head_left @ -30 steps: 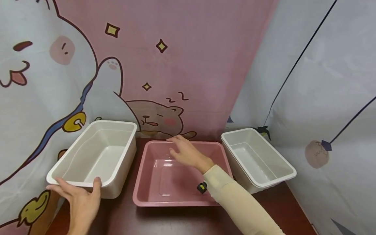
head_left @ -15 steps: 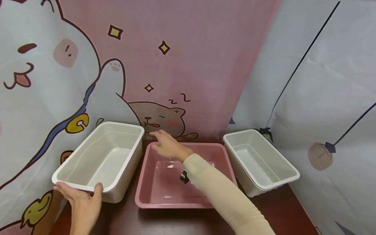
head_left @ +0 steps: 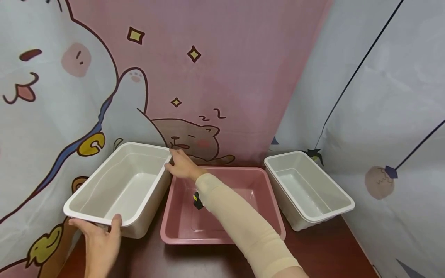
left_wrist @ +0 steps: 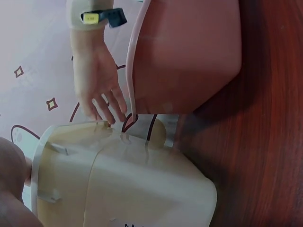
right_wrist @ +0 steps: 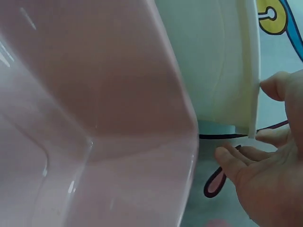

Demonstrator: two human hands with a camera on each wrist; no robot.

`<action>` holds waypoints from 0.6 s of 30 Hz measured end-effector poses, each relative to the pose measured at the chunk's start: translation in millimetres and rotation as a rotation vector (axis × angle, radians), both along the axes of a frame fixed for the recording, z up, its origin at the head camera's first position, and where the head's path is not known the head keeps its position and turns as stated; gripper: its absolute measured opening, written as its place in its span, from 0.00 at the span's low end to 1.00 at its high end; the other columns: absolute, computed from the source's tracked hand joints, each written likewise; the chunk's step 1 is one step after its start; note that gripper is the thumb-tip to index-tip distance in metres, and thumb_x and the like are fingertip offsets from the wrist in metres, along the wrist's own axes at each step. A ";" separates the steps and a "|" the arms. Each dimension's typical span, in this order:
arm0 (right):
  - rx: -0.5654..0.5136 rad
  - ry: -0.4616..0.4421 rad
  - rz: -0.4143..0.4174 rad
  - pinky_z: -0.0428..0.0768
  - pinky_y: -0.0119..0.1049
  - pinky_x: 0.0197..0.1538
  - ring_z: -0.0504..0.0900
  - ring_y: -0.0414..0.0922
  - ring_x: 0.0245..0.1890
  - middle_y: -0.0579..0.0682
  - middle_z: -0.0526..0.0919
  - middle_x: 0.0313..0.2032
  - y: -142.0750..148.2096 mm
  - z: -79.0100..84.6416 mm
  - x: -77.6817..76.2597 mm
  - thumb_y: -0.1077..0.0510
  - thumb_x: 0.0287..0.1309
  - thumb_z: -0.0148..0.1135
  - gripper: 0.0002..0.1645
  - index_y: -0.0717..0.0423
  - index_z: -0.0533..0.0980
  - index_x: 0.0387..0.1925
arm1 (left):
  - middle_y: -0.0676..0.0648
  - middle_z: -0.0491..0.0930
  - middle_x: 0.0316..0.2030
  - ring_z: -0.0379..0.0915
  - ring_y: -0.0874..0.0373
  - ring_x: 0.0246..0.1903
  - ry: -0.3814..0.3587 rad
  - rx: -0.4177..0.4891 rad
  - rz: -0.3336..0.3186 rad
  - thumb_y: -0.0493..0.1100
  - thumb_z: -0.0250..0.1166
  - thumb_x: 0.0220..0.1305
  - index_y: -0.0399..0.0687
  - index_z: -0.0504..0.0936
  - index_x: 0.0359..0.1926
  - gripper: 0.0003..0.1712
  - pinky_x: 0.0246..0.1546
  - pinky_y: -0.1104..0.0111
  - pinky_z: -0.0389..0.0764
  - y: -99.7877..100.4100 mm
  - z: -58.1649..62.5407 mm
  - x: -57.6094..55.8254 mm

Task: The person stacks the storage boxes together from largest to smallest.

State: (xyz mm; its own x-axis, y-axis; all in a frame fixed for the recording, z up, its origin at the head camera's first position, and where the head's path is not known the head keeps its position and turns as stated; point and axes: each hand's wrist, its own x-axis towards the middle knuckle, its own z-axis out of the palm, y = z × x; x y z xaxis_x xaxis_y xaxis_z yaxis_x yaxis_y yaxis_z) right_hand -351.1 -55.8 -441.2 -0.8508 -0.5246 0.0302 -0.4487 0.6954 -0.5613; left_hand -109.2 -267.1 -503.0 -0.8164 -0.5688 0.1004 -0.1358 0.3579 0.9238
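Observation:
A deep off-white plastic bin stands at the left, its open top facing up. My left hand holds its near rim, thumb at the rim's edge and index finger along it; the other fingers are hidden. My right hand reaches across to the bin's far right corner. In the right wrist view the thumb of the right hand touches the rim, with relaxed fingers near the corner. The left wrist view shows the bin's outer wall and the right hand hanging over its corner.
A shallow pink tub sits in the middle of the dark red-brown table, close beside the bin. A second off-white bin stands at the right. A cartoon-printed cloth hangs behind. My right sleeve crosses over the tub.
My right hand has moved left, from over the pink tub to the left bin's far right corner. The left bin has shifted slightly right toward the tub, with my left hand at its rim.

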 end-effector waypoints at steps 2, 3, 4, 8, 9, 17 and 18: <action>-0.019 -0.006 -0.019 0.68 0.51 0.80 0.68 0.50 0.78 0.56 0.68 0.78 -2.3 -2.0 -1.9 0.44 0.78 0.56 0.43 0.55 0.56 0.84 | 0.32 0.18 0.83 0.41 0.32 0.82 -0.034 0.013 -0.004 0.51 0.60 0.75 0.45 0.04 0.76 0.70 0.84 0.58 0.37 1.1 0.1 0.6; -0.029 -0.003 -0.025 0.69 0.50 0.79 0.69 0.50 0.77 0.56 0.70 0.76 -3.2 -2.8 -3.1 0.44 0.78 0.56 0.43 0.56 0.57 0.83 | 0.28 0.23 0.83 0.46 0.29 0.80 -0.051 0.016 -0.007 0.52 0.59 0.76 0.46 0.03 0.76 0.69 0.85 0.55 0.39 1.8 0.4 0.6; -0.036 0.004 -0.029 0.70 0.49 0.79 0.71 0.49 0.75 0.55 0.72 0.74 -4.1 -3.4 -4.4 0.44 0.78 0.56 0.42 0.57 0.59 0.83 | 0.24 0.28 0.82 0.49 0.26 0.78 -0.062 0.020 -0.009 0.53 0.58 0.76 0.46 0.03 0.76 0.69 0.85 0.51 0.42 2.3 0.7 0.5; -0.071 0.035 -0.019 0.76 0.46 0.74 0.79 0.48 0.68 0.55 0.80 0.68 -7.3 -3.7 -9.2 0.47 0.76 0.59 0.38 0.59 0.66 0.78 | 0.16 0.45 0.79 0.56 0.25 0.74 -0.090 0.035 -0.013 0.55 0.58 0.77 0.49 0.02 0.75 0.69 0.83 0.46 0.46 4.1 2.6 -0.3; -0.078 0.037 -0.017 0.77 0.45 0.74 0.80 0.48 0.67 0.55 0.80 0.67 -8.1 -3.1 -9.8 0.47 0.75 0.60 0.38 0.60 0.66 0.78 | 0.17 0.45 0.79 0.55 0.25 0.74 -0.092 0.038 -0.012 0.55 0.58 0.77 0.49 0.02 0.75 0.69 0.83 0.46 0.46 4.3 3.3 -0.4; -0.136 -0.023 -0.040 0.78 0.47 0.72 0.82 0.50 0.66 0.58 0.81 0.68 -8.6 -1.0 -8.9 0.49 0.73 0.63 0.40 0.63 0.66 0.78 | 0.26 0.39 0.84 0.50 0.33 0.79 -0.017 0.033 -0.002 0.50 0.59 0.75 0.52 0.04 0.77 0.68 0.84 0.59 0.42 5.7 6.1 -1.0; -0.148 -0.026 -0.041 0.79 0.47 0.71 0.83 0.50 0.64 0.57 0.82 0.66 -7.7 -1.3 -8.6 0.50 0.73 0.64 0.39 0.63 0.67 0.77 | 0.28 0.37 0.84 0.49 0.35 0.79 -0.007 0.031 0.001 0.49 0.59 0.75 0.52 0.05 0.78 0.68 0.84 0.61 0.41 5.8 6.2 -1.1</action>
State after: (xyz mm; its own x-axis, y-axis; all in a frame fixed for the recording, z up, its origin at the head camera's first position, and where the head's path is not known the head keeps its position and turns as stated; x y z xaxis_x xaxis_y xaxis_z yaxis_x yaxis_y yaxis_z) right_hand -359.7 -63.5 -442.5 -0.8731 -0.4806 0.0823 -0.4053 0.6215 -0.6704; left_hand -110.4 -261.2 -496.8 -0.8164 -0.5723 0.0770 -0.1429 0.3294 0.9333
